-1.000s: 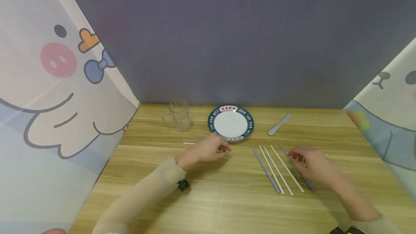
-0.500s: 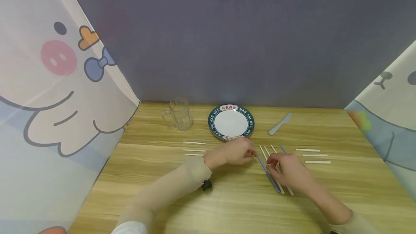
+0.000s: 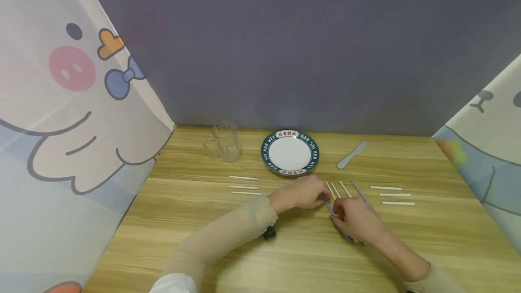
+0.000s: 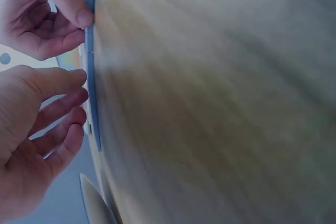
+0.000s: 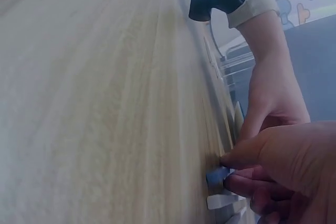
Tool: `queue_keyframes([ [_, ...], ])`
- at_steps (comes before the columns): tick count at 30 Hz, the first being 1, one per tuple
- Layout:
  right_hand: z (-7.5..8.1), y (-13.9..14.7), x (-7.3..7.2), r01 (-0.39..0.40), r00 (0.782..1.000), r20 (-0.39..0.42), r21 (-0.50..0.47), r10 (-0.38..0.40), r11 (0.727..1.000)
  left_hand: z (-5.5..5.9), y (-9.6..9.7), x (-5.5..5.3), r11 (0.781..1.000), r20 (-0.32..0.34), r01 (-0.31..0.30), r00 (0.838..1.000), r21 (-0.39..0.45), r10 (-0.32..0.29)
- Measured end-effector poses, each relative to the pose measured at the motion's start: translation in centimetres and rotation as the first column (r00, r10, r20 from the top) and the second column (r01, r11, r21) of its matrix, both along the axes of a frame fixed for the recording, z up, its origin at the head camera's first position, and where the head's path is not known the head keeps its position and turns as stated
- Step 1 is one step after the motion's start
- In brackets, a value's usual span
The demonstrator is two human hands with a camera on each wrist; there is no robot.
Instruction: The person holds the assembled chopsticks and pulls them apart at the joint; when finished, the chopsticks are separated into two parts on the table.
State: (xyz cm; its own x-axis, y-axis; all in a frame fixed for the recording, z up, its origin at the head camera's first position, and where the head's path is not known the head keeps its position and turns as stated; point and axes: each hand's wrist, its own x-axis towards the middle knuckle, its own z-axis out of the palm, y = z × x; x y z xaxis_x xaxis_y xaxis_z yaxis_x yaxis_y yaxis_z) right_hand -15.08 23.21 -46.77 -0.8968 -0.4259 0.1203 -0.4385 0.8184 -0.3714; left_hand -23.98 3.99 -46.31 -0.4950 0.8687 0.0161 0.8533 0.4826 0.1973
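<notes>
A blue stick point(image 3: 328, 205) lies on the wooden table, and both my hands are at it. My right hand point(image 3: 360, 220) pinches it between thumb and fingers; the stick's near end point(image 5: 215, 177) shows at those fingertips in the right wrist view. My left hand point(image 3: 304, 192) is at the far end, its loosely bent fingers point(image 4: 73, 115) right beside the stick in the left wrist view, thumb and index finger slightly apart. Three white sticks point(image 3: 345, 189) and a second blue stick point(image 3: 360, 192) lie to the right, partly hidden by my right hand.
Three short white sticks point(image 3: 245, 187) lie at the left, three more point(image 3: 396, 195) at the right. Along the back stand a clear mug point(image 3: 226, 143), a green-rimmed plate point(image 3: 290, 153) and a grey knife point(image 3: 351, 155). A dark partition point(image 3: 305, 49) rises behind the table.
My left hand has moved right from beside the plate to the blue stick's far end. My right hand has moved left from the rightmost blue stick to the left one and now pinches it.
</notes>
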Motion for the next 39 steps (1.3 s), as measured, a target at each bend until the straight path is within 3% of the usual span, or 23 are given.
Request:
queue_keyframes([
  [6,-0.2,-0.3,0.1,0.001,0.999,-0.050,-0.019,-0.002,1.000,-0.2,-0.3,-0.1,1.000,0.000,0.017,1.000,-0.027,-0.017],
  [10,0.1,-0.3,-0.1,0.009,0.996,-0.089,-0.036,-0.012,0.999,0.3,-0.9,-0.2,1.000,-0.034,0.017,0.999,-0.022,-0.018],
  [15,1.4,-0.3,-0.6,0.012,0.988,-0.151,-0.042,-0.018,0.999,1.7,-1.9,0.0,1.000,-0.073,0.006,0.997,0.022,-0.004],
  [22,3.8,-0.1,-2.0,-0.109,0.962,-0.255,-0.025,0.099,0.994,4.3,-3.7,0.8,0.987,-0.043,-0.044,0.998,0.153,0.051],
  [25,4.9,-0.2,-2.6,-0.166,0.946,-0.288,-0.036,0.149,0.985,5.3,-4.5,1.3,0.969,-0.002,-0.081,0.996,0.232,0.084],
  [29,6.3,-0.5,-3.2,-0.244,0.939,-0.265,-0.057,0.221,0.968,6.4,-5.3,1.8,0.934,0.031,-0.091,0.996,0.347,0.085],
  [39,8.1,-2.6,-3.5,-0.313,0.914,-0.294,-0.068,0.281,0.947,7.6,-7.5,2.8,0.860,-0.034,-0.081,0.993,0.503,0.113],
])
